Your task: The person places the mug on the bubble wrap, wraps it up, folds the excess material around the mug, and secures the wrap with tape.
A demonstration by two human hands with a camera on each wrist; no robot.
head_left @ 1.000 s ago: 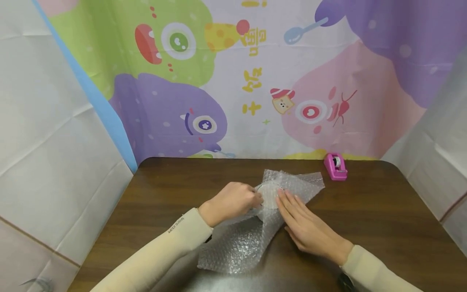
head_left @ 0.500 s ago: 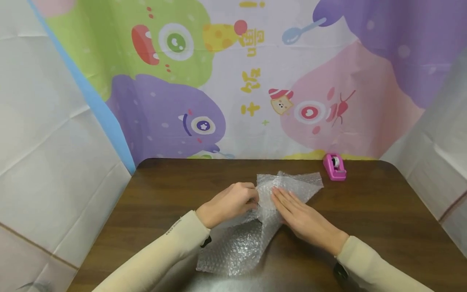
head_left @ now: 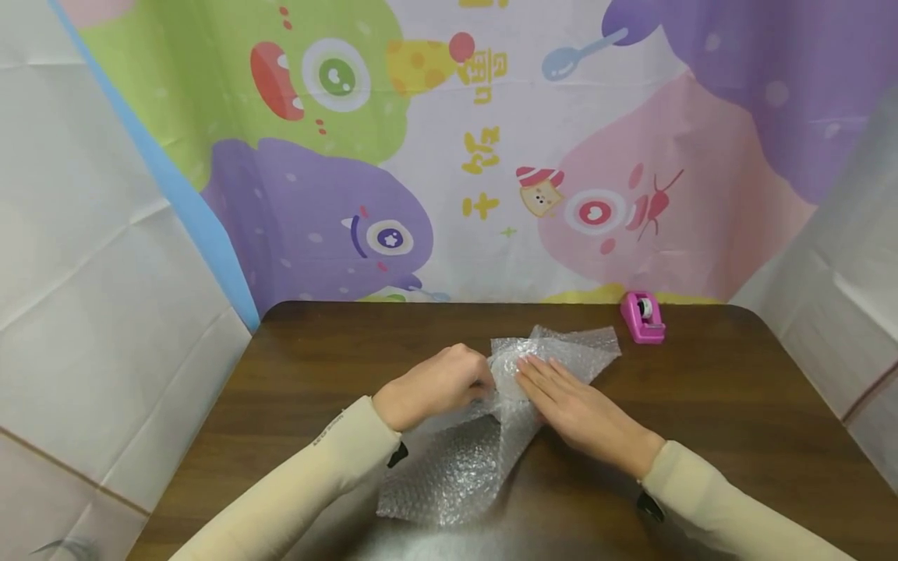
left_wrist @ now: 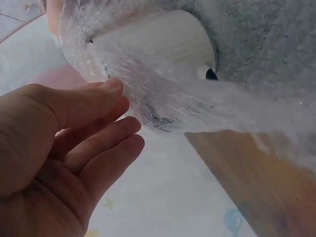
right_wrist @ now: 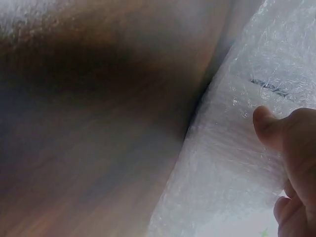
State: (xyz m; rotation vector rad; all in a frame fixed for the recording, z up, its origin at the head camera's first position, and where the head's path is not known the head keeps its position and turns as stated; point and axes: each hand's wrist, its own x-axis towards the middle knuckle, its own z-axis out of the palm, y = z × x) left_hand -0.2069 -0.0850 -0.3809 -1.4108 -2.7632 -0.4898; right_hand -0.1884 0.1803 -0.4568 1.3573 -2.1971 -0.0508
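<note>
A sheet of clear bubble wrap [head_left: 449,475] lies on the table, partly folded over a whitish object [left_wrist: 165,42]. That object has a smooth, curved, faintly ridged side and a dark spot near its edge in the left wrist view; the wrap hides the rest. At the near-left fold, my left hand [head_left: 438,383] pinches the edge of the wrap between thumb and fingers. My right hand [head_left: 585,414] rests with extended fingers on top of the wrapped part, pressing the film over the object. In the right wrist view its thumb [right_wrist: 266,126] lies against the wrap.
A pink tape dispenser [head_left: 642,318] with a roll in it stands at the back right of the brown wooden table [head_left: 730,405]. Behind the table hangs a cartoon-printed curtain [head_left: 449,156]. Pale panels [head_left: 105,273] stand at both sides.
A flap of bubble wrap has come over the whitish object, which showed more plainly before. My right hand has slid slightly left over it; the left hand stays at the fold.
</note>
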